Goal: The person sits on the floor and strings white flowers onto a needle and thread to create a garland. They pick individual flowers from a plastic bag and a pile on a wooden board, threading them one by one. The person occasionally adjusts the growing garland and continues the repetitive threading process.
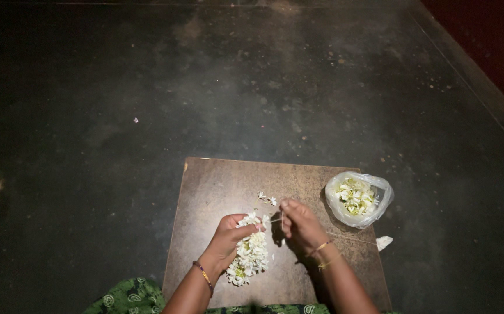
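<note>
My left hand (229, 238) grips the top of a garland of small white flowers (250, 253) that hangs down over a low brown wooden board (217, 186). My right hand (300, 225) is pinched on a thin thread (274, 220) running to the garland's top. The two hands are close together above the board's middle. A couple of loose white flowers (266, 199) lie on the board just beyond my hands.
A clear plastic bag of white and green flowers (357, 197) sits open at the board's right edge. A small white scrap (383, 242) lies on the dark stone floor (147, 104) beside it. Green patterned cloth (130, 298) covers my lap.
</note>
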